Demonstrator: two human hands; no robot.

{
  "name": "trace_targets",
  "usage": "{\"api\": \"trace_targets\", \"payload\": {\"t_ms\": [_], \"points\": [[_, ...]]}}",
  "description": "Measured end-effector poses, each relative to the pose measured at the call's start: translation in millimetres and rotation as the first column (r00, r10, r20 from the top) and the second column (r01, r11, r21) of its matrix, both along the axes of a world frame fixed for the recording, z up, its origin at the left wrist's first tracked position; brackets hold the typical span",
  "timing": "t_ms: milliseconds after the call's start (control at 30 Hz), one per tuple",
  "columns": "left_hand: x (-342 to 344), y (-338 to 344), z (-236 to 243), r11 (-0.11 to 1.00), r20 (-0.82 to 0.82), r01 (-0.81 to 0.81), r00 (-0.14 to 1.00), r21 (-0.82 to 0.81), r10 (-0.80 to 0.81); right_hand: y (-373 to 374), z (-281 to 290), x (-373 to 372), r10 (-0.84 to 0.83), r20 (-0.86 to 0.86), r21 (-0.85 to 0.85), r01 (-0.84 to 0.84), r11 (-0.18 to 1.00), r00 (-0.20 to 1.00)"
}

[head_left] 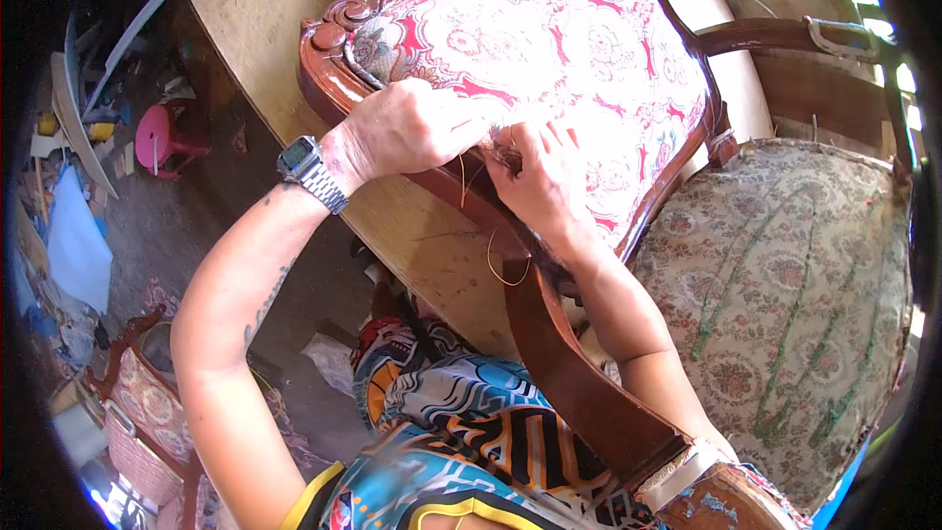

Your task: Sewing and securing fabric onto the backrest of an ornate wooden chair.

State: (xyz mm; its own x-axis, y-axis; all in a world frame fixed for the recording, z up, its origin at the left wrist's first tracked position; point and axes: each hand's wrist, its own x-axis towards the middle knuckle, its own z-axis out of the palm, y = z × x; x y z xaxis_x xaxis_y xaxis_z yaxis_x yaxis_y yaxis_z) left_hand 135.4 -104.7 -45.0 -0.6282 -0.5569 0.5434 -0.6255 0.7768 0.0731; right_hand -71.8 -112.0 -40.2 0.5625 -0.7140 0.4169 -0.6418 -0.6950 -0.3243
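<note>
A carved wooden chair frame (327,74) carries a seat or back panel in cream fabric (549,49) patterned with red and pink. My left hand (412,128), a metal watch (306,165) on its wrist, is closed in a pinch at the panel's near edge; what is in its fingertips is too small to tell. Close beside it, my right hand (540,177) rests on the fabric edge with fingers curled, thumb and fingertips round a frayed brownish spot. Thin brown cord (465,186) dangles below the hands, and a further loop hangs beside the curved wooden arm (574,353).
The frame lies on a plywood tabletop (250,25). At right stands another chair with a worn floral cushion (775,285) marked by green lines. A pink stool (169,142) and a blue-white sheet (78,240) are on the left, with another upholstered piece (147,393) at lower left.
</note>
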Motion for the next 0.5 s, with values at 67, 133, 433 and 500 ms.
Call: {"api": "trace_targets", "payload": {"t_ms": [67, 133, 433, 500], "points": [[2.5, -2.9, 2.7, 1.000, 0.015, 0.018, 1.000, 0.001, -0.018, -2.1, -0.9, -1.2, 0.040, -0.007, -0.032, -0.040, 0.999, 0.999], [1.6, -7.3, 3.9, 0.999, 0.026, 0.034, 0.999, 0.001, -0.034, -5.1, -5.0, -3.6, 0.080, -0.022, -0.065, -0.082, 0.995, 0.997], [-8.8, -16.3, -2.3, 0.999, 0.142, 0.004, 0.990, 0.035, -0.009, -2.1, -13.2, 1.6, 0.145, 0.012, -0.180, -0.140, 0.974, 0.989], [-8.4, -17.9, -3.6, 0.999, 0.126, 0.033, 0.991, -0.003, -0.033, 5.3, -5.9, 5.0, -0.002, 0.008, -0.086, 0.002, 0.996, 1.000]]}}
